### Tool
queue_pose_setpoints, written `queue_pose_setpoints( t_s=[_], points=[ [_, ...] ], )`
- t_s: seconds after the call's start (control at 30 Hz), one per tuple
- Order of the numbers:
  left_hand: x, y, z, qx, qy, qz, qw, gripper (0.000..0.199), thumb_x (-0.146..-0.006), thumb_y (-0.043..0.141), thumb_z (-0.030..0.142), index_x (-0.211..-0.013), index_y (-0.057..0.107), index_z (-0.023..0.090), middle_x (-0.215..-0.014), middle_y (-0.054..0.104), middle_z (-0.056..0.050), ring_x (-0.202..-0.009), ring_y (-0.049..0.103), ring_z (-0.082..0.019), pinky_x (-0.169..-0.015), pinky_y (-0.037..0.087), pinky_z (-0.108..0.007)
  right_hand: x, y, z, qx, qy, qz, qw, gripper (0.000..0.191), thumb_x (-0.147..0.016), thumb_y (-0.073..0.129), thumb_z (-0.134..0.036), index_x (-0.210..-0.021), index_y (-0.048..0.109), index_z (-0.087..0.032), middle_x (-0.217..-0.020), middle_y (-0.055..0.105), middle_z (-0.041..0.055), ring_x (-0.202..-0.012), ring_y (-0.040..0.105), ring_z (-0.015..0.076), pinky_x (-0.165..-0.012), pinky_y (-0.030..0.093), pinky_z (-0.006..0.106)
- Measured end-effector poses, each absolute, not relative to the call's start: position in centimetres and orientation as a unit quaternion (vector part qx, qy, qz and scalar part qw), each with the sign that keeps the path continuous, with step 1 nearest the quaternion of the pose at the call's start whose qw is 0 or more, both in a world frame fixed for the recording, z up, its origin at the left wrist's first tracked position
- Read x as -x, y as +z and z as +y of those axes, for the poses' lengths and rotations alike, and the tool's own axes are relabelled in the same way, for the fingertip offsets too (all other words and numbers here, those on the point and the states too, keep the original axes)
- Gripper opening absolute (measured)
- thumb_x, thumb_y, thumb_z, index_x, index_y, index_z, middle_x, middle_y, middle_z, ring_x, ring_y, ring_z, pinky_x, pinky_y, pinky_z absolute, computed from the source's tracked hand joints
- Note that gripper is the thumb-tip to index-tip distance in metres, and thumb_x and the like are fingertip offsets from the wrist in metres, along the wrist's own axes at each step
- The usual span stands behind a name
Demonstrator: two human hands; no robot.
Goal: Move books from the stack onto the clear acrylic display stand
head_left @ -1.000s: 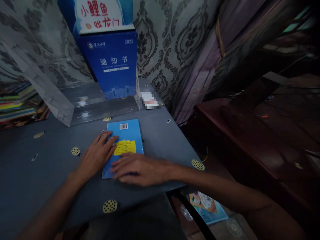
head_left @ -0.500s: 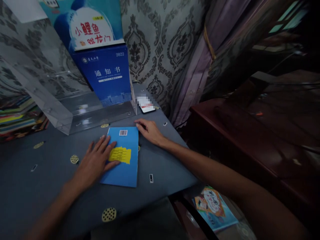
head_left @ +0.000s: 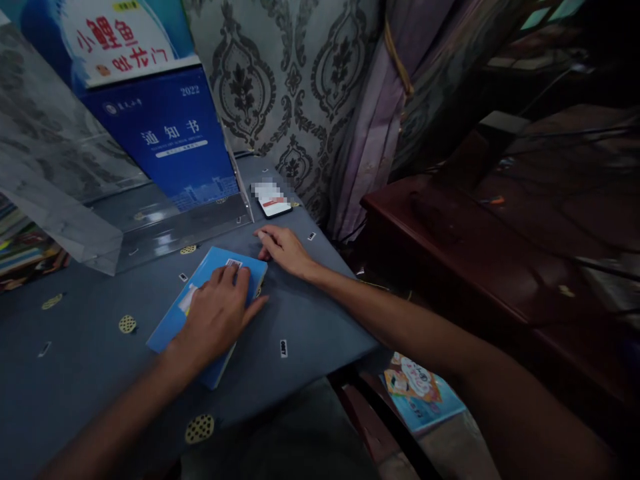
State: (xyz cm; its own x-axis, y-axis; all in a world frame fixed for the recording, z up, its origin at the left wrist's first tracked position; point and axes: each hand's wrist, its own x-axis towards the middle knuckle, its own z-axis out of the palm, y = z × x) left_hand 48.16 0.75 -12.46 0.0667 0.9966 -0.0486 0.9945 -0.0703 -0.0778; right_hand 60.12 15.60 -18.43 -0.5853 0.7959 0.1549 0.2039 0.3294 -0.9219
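A blue book (head_left: 173,327) lies turned at a slant on the grey patterned tablecloth, its barcode partly covered. My left hand (head_left: 217,310) rests over its middle, palm down with the thumb stretched out, hiding most of the yellow patch on the cover. Just off the book's top right corner, my right hand (head_left: 283,250) sits low over the table. Its fingers are loosely bent and nothing shows in them. A clear acrylic stand (head_left: 100,243) behind the hands holds a dark blue booklet (head_left: 175,160) with a teal picture book (head_left: 45,33) above it.
A phone (head_left: 273,200) lies beyond my right hand, beside the stand. Stacked books (head_left: 30,243) are at the left edge. Right of the table stands dark red furniture (head_left: 450,247) with cables. Another picture book (head_left: 423,400) lies lower down, below the table edge.
The blue book has turned clockwise from nearly upright to a slant. My left hand has moved from its left edge onto its middle. The camera view has shifted slightly right.
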Motion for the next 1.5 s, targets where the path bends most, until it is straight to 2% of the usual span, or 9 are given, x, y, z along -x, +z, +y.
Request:
queue_pose_setpoints(
  t_s=[0.2,0.43,0.63,0.77,1.0,1.17,1.3,1.43,1.5],
  points=[
    [-49.6,-13.3,1.6,0.713,0.089,-0.692,0.073,0.027,-0.101,0.044,0.033,-0.109,0.061,0.014,-0.125,0.067,-0.021,-0.11,0.067,-0.036,-0.071,0.062,-0.044,-60.5,-17.8,15.8,0.333,0.501,-0.733,0.317,0.024,-0.106,0.043,-0.027,-0.091,0.059,-0.017,-0.067,0.066,-0.002,-0.058,0.063,0.0095,-0.062,0.047,0.02],
    [-50.3,-12.6,2.0,0.691,0.144,-0.707,0.056,0.03,-0.102,0.041,0.031,-0.113,0.062,0.011,-0.127,0.067,-0.021,-0.114,0.068,-0.035,-0.077,0.061,-0.043,-60.5,-17.5,16.0,0.343,0.508,-0.731,0.299,0.028,-0.108,0.043,-0.028,-0.085,0.055,-0.017,-0.071,0.066,-0.0014,-0.057,0.063,0.0077,-0.054,0.044,0.018],
    [-50.4,-12.0,2.1,0.684,0.16,-0.71,0.053,0.032,-0.104,0.036,0.032,-0.108,0.062,0.014,-0.11,0.073,-0.016,-0.101,0.072,-0.033,-0.065,0.058,-0.038,-60.7,-17.1,16.0,0.354,0.516,-0.725,0.289,0.03,-0.107,0.043,-0.029,-0.081,0.051,-0.018,-0.074,0.066,0.0002,-0.058,0.065,0.0096,-0.054,0.044,0.02],
    [-50.3,-11.9,2.2,0.687,0.162,-0.706,0.055,0.03,-0.103,0.037,0.03,-0.105,0.062,0.013,-0.103,0.074,-0.016,-0.095,0.074,-0.033,-0.064,0.057,-0.037,-60.9,-16.9,15.9,0.356,0.521,-0.721,0.286,0.029,-0.107,0.043,-0.027,-0.081,0.052,-0.018,-0.075,0.067,0.0014,-0.057,0.065,0.0096,-0.053,0.044,0.021],
    [-49.9,-12.3,2.0,0.697,0.131,-0.701,0.072,0.031,-0.103,0.038,0.029,-0.103,0.064,0.013,-0.105,0.074,-0.017,-0.094,0.074,-0.032,-0.061,0.057,-0.035,-60.9,-17.0,16.1,0.356,0.514,-0.727,0.284,0.029,-0.108,0.042,-0.029,-0.084,0.053,-0.017,-0.076,0.068,0.0015,-0.057,0.065,0.0092,-0.053,0.044,0.02],
    [-50.0,-13.5,1.7,0.713,0.098,-0.686,0.109,0.033,-0.102,0.044,0.032,-0.111,0.067,0.01,-0.127,0.07,-0.021,-0.106,0.072,-0.034,-0.07,0.061,-0.039,-60.9,-17.3,16.1,0.355,0.482,-0.749,0.284,0.03,-0.109,0.041,-0.03,-0.085,0.054,-0.017,-0.073,0.067,-0.0007,-0.056,0.063,0.0072,-0.054,0.042,0.018],
    [-47.5,-14.2,0.9,0.747,0.067,-0.656,0.087,0.053,-0.101,0.048,0.051,-0.134,0.061,0.011,-0.143,0.061,-0.022,-0.123,0.064,-0.038,-0.08,0.063,-0.047,-61.1,-17.1,15.7,0.349,0.407,-0.799,0.273,0.033,-0.107,0.044,-0.027,-0.078,0.055,-0.017,-0.072,0.068,-0.0007,-0.058,0.062,0.0087,-0.062,0.044,0.021],
    [-41.4,-14.1,-1.6,0.847,0.02,-0.53,-0.034,0.083,-0.09,0.053,0.074,-0.158,0.037,0.029,-0.163,0.04,-0.011,-0.145,0.046,-0.035,-0.106,0.052,-0.05,-61.4,-16.7,14.9,0.348,0.355,-0.83,0.255,0.034,-0.105,0.046,-0.025,-0.074,0.056,-0.018,-0.069,0.068,0.0008,-0.057,0.061,0.0119,-0.062,0.042,0.024],
    [-38.5,-14.1,-3.6,0.874,0.018,-0.478,-0.081,0.094,-0.085,0.059,0.076,-0.162,0.023,0.037,-0.167,0.033,-0.006,-0.15,0.038,-0.035,-0.114,0.046,-0.051,-61.4,-16.8,14.7,0.344,0.355,-0.832,0.252,0.034,-0.105,0.047,-0.025,-0.072,0.056,-0.019,-0.068,0.068,0.0005,-0.054,0.06,0.0115,-0.061,0.042,0.024]
  ],
)
